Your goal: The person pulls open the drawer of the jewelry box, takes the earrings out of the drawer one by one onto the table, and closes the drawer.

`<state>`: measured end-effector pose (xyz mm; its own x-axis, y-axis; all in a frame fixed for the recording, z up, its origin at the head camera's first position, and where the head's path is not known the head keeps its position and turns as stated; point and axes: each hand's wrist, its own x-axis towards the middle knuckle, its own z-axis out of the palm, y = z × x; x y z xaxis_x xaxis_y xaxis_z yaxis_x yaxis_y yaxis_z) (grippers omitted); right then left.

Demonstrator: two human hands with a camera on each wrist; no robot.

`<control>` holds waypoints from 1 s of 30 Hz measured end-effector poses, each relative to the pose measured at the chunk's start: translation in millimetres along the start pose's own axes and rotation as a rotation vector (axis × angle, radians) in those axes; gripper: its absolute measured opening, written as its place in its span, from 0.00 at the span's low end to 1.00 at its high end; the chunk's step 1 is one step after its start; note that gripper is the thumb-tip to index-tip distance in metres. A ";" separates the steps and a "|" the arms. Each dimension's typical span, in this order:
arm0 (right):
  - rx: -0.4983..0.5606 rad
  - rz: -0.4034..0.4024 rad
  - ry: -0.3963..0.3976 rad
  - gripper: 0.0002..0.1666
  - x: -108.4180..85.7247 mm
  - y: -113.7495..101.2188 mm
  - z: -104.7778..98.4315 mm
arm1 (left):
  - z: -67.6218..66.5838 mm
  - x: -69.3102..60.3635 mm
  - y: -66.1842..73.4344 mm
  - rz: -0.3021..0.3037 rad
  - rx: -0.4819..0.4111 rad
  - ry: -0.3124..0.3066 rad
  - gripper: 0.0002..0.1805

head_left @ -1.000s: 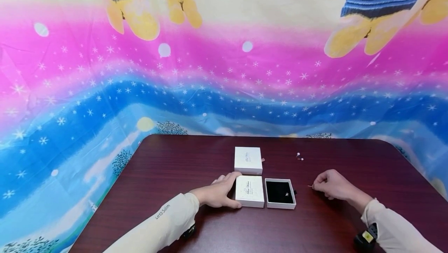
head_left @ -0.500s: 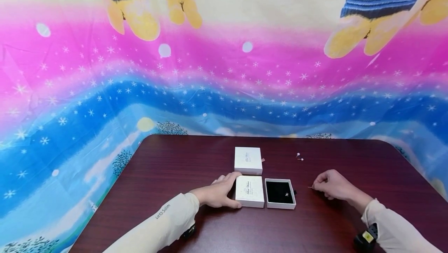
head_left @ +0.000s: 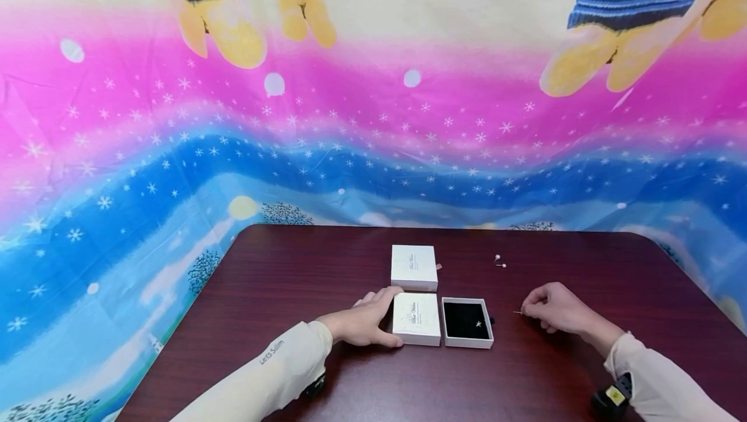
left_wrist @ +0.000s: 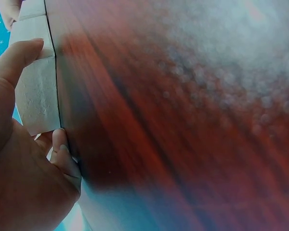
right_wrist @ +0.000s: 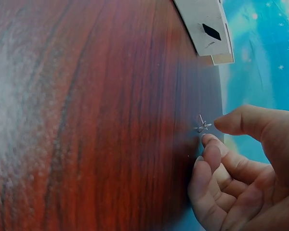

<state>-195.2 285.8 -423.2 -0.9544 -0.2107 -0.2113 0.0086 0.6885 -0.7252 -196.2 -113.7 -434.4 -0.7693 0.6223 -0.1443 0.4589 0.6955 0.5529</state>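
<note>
In the head view my left hand [head_left: 363, 323] holds the left end of a white jewelry box sleeve [head_left: 416, 317], its thumb along the near side. The left wrist view shows that thumb over the white sleeve [left_wrist: 37, 96]. Right beside the sleeve lies its drawer [head_left: 469, 344], lined in black, with a small star earring [head_left: 478, 324] on the lining. Off to the right, my right hand [head_left: 554, 307] pinches a second star-shaped stud earring [right_wrist: 203, 126] at the fingertips, close above the table. Its thin pin [head_left: 517, 312] points left.
Another white box [head_left: 413, 266] stands behind the sleeve, with a small ribbon tab on its right. Two pearl stud earrings [head_left: 500, 262] lie on the dark wooden table [head_left: 327, 260] farther back. A patterned cloth [head_left: 373, 117] hangs behind the table.
Almost nothing differs. My left hand and the boxes stay put, and my right hand with the stud earring shows only a very slight shift.
</note>
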 end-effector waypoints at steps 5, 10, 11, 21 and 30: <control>-0.008 0.010 0.014 0.12 -1.2 -0.8 -1.0 | 0.2 0.6 0.4 0.002 0.006 0.000 0.50; -0.003 0.017 0.037 0.13 -2.4 -2.8 -1.5 | 1.0 1.6 0.2 -0.001 0.011 -0.002 0.50; 0.001 0.016 0.043 0.13 -2.3 -3.3 -1.4 | 1.1 1.7 0.1 -0.002 0.011 -0.002 0.50; 0.002 -0.024 0.076 0.14 -3.4 -10.3 0.5 | 1.1 1.9 -1.3 0.004 0.018 0.010 0.49; -0.032 -0.076 0.109 0.13 -7.2 -25.4 4.0 | 1.2 2.0 -1.8 0.005 0.016 0.012 0.49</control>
<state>-187.3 267.1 -405.9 -0.9787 -0.1877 -0.0826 -0.0731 0.6955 -0.7148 -198.0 -113.2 -436.6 -0.7723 0.6216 -0.1313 0.4700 0.6981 0.5401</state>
